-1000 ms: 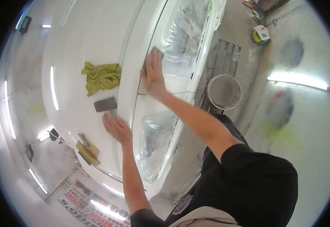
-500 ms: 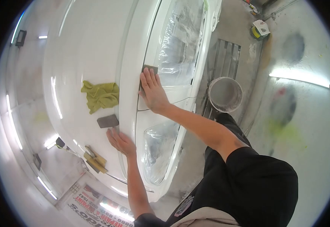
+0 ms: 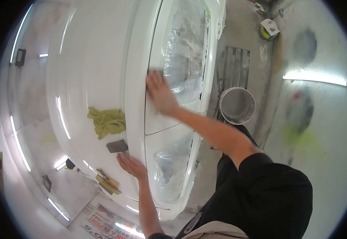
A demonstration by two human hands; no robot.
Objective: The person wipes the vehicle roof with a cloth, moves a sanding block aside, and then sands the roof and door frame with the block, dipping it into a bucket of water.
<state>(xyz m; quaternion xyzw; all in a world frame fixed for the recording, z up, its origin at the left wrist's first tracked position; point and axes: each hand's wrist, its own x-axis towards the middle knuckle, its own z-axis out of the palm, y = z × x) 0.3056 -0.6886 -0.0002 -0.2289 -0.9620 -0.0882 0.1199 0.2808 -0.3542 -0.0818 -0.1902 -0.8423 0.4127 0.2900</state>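
My right hand (image 3: 162, 95) lies flat with fingers stretched over a dark grey sanding pad (image 3: 161, 73), pressing it on the white frame above the vehicle's side window. Motion blurs the hand, and most of the pad is hidden under it. On the edge of the white roof (image 3: 97, 71) rests my left hand (image 3: 132, 165), open and palm down. Its fingertips are at the near edge of a grey rectangular sanding block (image 3: 117, 146). A crumpled olive-green cloth (image 3: 107, 122) lies just beyond that block.
Clear plastic film (image 3: 185, 59) covers the side windows. A tan block with a tool (image 3: 108, 183) sits farther along the roof. On the floor side are a bucket (image 3: 237, 106) of greyish liquid, a dark slatted stand (image 3: 236, 65) and a yellow-green tub (image 3: 266, 33).
My right hand has slid with the pad along the window frame, away from the panel seam. The view has shifted, so the roof items appear lower. My left hand stays beside the block.
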